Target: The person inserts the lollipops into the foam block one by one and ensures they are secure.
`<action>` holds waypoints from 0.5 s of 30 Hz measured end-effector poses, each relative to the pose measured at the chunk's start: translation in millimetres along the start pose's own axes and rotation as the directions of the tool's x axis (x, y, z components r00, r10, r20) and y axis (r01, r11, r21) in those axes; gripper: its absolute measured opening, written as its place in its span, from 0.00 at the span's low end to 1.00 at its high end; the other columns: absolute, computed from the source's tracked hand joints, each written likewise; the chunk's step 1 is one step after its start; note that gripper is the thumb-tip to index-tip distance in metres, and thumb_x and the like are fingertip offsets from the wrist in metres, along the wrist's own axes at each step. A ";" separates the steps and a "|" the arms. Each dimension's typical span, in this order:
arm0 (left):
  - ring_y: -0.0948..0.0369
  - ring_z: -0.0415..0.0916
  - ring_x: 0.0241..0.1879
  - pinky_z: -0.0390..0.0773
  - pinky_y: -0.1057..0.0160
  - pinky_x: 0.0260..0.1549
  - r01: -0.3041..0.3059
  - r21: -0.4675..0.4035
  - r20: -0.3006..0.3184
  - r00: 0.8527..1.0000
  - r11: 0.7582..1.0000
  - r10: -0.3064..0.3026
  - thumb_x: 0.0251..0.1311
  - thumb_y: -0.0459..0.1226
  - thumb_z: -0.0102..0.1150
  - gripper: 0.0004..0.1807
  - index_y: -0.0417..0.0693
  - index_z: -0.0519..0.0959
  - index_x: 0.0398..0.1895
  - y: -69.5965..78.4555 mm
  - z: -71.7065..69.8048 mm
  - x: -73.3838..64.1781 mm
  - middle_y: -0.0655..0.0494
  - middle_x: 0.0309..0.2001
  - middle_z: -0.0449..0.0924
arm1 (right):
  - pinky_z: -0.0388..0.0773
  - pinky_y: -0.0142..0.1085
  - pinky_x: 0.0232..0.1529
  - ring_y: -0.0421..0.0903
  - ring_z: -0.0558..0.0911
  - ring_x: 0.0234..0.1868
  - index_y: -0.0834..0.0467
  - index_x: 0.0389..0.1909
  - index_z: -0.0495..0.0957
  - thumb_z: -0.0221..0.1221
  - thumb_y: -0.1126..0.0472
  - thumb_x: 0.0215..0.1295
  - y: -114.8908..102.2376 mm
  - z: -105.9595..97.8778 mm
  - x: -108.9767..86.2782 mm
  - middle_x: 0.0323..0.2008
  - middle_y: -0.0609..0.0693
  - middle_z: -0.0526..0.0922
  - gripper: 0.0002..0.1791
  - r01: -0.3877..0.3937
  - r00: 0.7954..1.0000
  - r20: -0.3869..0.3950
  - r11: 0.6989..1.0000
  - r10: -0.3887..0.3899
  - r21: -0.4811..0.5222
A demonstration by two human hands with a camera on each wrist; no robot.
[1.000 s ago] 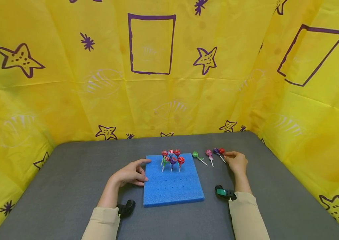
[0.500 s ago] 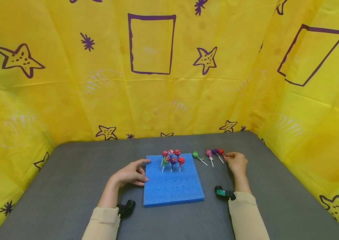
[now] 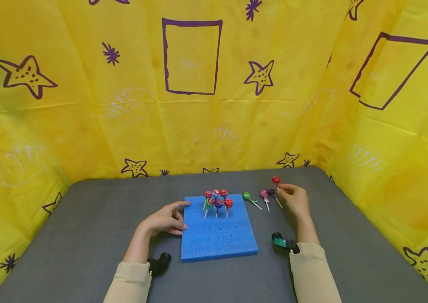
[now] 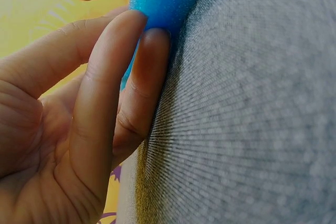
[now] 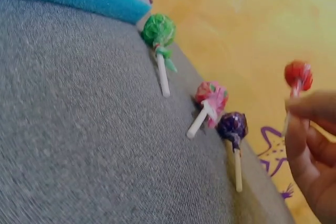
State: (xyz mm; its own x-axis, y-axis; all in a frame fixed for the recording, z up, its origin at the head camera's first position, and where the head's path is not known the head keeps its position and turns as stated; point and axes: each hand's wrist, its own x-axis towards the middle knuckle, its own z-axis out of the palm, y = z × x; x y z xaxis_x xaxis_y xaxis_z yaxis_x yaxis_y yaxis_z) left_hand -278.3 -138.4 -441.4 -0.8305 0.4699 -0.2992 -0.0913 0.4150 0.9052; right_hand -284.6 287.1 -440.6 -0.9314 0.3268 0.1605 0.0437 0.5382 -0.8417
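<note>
Right hand (image 3: 298, 201): right of frame centre, raised off the grey worktop (image 3: 85, 235), fingers pinching the stick of a red lollipop (image 3: 276, 180), head up.
Left hand (image 3: 165, 219): flat on worktop, straight fingers (image 4: 149, 72) pressed against the left edge of the blue foam board (image 3: 217, 235).
Loose on worktop between board and right hand: green lollipop (image 3: 247, 196), pink lollipop (image 3: 263, 194), purple lollipop (image 3: 272, 192).
Open room: bare worktop lower right and far left.

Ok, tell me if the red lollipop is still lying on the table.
No, the right hand pinches the red lollipop by its stick, above the table.
</note>
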 end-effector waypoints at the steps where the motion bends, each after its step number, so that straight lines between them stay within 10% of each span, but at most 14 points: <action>1: 0.61 0.78 0.28 0.87 0.65 0.29 0.001 0.000 -0.001 1.000 1.000 -0.001 0.56 0.29 0.67 0.43 0.45 0.59 0.75 0.0 0.0 0.0 0.49 0.33 0.73 | 0.77 0.21 0.29 0.29 0.77 0.26 0.67 0.52 0.81 0.62 0.62 0.65 -1.1 0.7 0.4 0.38 0.59 0.88 0.17 0.015 1.000 0.019 1.000 -0.015 0.025; 15: 0.61 0.78 0.28 0.87 0.64 0.30 0.000 0.001 -0.003 1.000 1.000 0.000 0.57 0.29 0.67 0.42 0.46 0.59 0.75 -0.3 0.2 -0.6 0.49 0.33 0.73 | 0.84 0.30 0.33 0.35 0.81 0.28 0.73 0.47 0.78 0.65 0.65 0.62 -24.0 19.8 -5.6 0.26 0.34 0.82 0.18 0.080 0.961 0.228 0.946 -0.157 0.314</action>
State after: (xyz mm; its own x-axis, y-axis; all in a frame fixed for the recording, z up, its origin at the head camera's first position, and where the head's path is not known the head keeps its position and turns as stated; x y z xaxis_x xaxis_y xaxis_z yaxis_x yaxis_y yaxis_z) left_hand -277.7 -138.7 -441.5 -0.8323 0.4675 -0.2979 -0.0903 0.4160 0.9049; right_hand -287.6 256.9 -431.5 -0.9843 0.0521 0.1689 -0.1468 0.2912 -0.9453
